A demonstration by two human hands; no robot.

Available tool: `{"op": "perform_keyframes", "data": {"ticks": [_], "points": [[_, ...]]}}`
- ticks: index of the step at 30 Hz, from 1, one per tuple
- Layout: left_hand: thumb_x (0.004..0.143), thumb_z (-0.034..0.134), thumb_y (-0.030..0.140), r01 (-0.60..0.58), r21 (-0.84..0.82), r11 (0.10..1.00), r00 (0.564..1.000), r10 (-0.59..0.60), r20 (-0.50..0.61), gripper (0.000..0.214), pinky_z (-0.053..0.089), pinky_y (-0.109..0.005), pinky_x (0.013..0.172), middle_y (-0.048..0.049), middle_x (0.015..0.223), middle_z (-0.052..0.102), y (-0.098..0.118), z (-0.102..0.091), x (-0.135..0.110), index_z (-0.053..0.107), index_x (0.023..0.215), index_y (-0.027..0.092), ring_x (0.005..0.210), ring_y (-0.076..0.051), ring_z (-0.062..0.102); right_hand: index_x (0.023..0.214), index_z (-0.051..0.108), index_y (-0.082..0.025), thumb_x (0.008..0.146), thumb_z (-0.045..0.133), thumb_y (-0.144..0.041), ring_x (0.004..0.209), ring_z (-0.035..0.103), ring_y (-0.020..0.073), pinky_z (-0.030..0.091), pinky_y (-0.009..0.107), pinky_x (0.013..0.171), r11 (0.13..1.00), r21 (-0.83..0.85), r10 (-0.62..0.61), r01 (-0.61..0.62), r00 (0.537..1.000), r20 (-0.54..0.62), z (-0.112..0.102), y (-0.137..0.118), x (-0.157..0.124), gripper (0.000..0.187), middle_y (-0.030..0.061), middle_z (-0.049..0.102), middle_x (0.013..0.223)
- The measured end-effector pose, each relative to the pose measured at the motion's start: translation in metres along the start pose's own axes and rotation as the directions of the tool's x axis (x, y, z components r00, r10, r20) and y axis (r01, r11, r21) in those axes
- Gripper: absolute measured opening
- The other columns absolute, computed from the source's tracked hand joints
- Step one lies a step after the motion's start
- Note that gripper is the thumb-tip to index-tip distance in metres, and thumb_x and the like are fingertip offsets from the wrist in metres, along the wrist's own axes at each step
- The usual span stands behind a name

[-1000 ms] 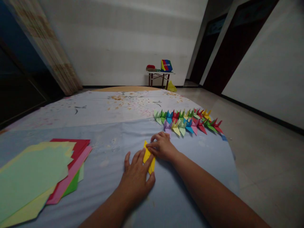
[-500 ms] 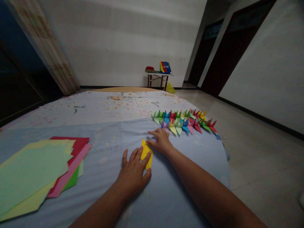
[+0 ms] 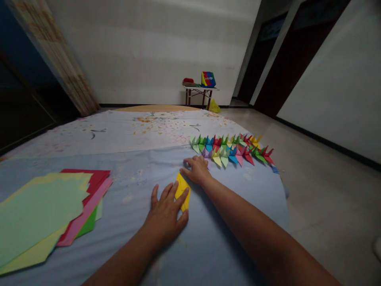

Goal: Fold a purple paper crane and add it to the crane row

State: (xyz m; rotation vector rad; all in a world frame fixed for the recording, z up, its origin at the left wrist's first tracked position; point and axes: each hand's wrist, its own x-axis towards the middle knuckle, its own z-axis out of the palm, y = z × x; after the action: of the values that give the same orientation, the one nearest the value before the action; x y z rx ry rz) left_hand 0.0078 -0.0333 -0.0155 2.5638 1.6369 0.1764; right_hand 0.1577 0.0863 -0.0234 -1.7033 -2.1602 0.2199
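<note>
A folded yellow paper (image 3: pixel 182 188) lies on the blue cloth (image 3: pixel 139 186) in front of me. My left hand (image 3: pixel 165 216) lies flat on its near part, fingers spread, the index finger across the paper. My right hand (image 3: pixel 197 169) presses the paper's far tip with its fingertips, fingers curled down. Just beyond the right hand sits a row of several folded paper cranes (image 3: pixel 230 150) in green, blue, red, yellow and purple.
A fanned stack of coloured paper sheets (image 3: pixel 50 210) lies at the left. A pale patterned cloth (image 3: pixel 133 131) covers the far part. The surface ends at the right over a tiled floor (image 3: pixel 327 186). A small table (image 3: pixel 200 95) with bright objects stands by the far wall.
My right hand has slid up from the paper's side to its far tip. The left hand has stayed flat on the yellow paper. The view has shifted a little.
</note>
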Motion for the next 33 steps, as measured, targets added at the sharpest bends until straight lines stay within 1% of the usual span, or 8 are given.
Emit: {"op": "perform_keyframes", "data": {"ticks": [2,5,7,10,13,21,28,33], "points": [[0.087,0.038,0.038,-0.006,-0.023,1.0,1.0,0.006,-0.014,0.052,-0.001,-0.057,0.106,-0.0086,0.142,0.039,-0.001,0.0,0.001,0.034,0.138,0.03,0.133,-0.027,0.028,0.118,0.056,-0.028,0.077,0.058,-0.054,0.103,0.041,0.0251,0.029,0.038,0.085,1.0,0.024,-0.02,0.019,0.999,0.027,-0.005,0.004,-0.009,0.049,0.0074,0.055,0.108],[0.09,0.027,0.029,0.002,-0.082,0.997,0.999,-0.006,-0.045,0.05,0.003,-0.055,0.106,-0.0052,0.139,0.044,-0.007,-0.002,0.005,0.027,0.14,0.027,0.13,-0.023,0.031,0.121,0.053,-0.029,0.074,0.06,-0.056,0.105,0.041,0.0258,0.028,0.039,0.085,0.999,0.03,-0.024,0.02,0.992,0.121,-0.012,0.008,-0.025,0.055,0.0076,0.054,0.11],[0.091,0.023,0.024,0.025,-0.106,0.994,0.997,-0.032,-0.064,0.049,0.006,-0.054,0.106,-0.0041,0.136,0.049,-0.014,-0.003,0.008,0.029,0.14,0.025,0.128,-0.022,0.034,0.12,0.053,-0.029,0.073,0.061,-0.057,0.106,0.039,0.0269,0.028,0.04,0.085,1.0,0.017,-0.024,0.021,0.986,0.164,-0.015,0.009,-0.034,0.056,0.0082,0.053,0.112],[0.089,0.029,0.026,0.037,-0.09,0.995,0.998,-0.041,-0.047,0.046,0.008,-0.056,0.105,-0.0048,0.131,0.053,-0.023,-0.004,0.011,0.041,0.133,0.024,0.126,-0.025,0.036,0.12,0.052,-0.029,0.071,0.061,-0.057,0.107,0.038,0.028,0.028,0.041,0.085,0.999,0.001,-0.034,0.034,0.985,0.168,-0.016,0.008,-0.042,0.058,0.0091,0.052,0.113],[0.089,0.034,0.033,0.016,-0.072,0.997,0.999,-0.019,-0.045,0.044,0.008,-0.057,0.104,-0.0033,0.13,0.055,-0.025,-0.003,0.011,0.044,0.131,0.027,0.127,-0.028,0.035,0.123,0.05,-0.028,0.071,0.061,-0.059,0.108,0.038,0.0288,0.029,0.042,0.085,0.999,-0.004,-0.051,0.052,0.984,0.17,-0.017,0.007,-0.047,0.061,0.01,0.052,0.114],[0.09,0.033,0.041,0.022,-0.034,0.999,0.999,-0.023,-0.034,0.045,0.004,-0.058,0.104,-0.0027,0.137,0.047,-0.023,0.003,0.008,0.043,0.132,0.03,0.129,-0.029,0.031,0.133,0.039,-0.024,0.064,0.064,-0.063,0.119,0.031,0.0309,0.026,0.048,0.093,0.998,0.04,-0.06,0.054,0.984,0.166,-0.019,0.001,-0.065,0.084,0.0129,0.04,0.132],[0.086,0.035,0.055,-0.007,-0.024,1.0,1.0,0.007,0.014,0.055,-0.001,-0.061,0.103,-0.003,0.142,0.04,-0.025,-0.001,0.005,0.037,0.136,0.03,0.133,-0.032,0.024,0.138,0.031,-0.023,0.056,0.07,-0.062,0.129,0.021,0.0323,0.022,0.052,0.099,0.996,0.083,-0.054,0.035,0.968,0.244,-0.027,0.001,-0.074,0.099,0.0144,0.028,0.143],[0.081,0.042,0.059,-0.034,-0.021,0.999,0.997,0.036,0.073,0.065,-0.003,-0.061,0.104,-0.0037,0.146,0.033,-0.026,-0.004,0.001,0.03,0.139,0.032,0.135,-0.034,0.017,0.14,0.026,-0.028,0.052,0.074,-0.057,0.132,0.015,0.0331,0.019,0.054,0.101,0.99,0.117,-0.11,0.079,0.951,0.289,-0.03,0.005,-0.074,0.104,0.0127,0.022,0.146]]}}
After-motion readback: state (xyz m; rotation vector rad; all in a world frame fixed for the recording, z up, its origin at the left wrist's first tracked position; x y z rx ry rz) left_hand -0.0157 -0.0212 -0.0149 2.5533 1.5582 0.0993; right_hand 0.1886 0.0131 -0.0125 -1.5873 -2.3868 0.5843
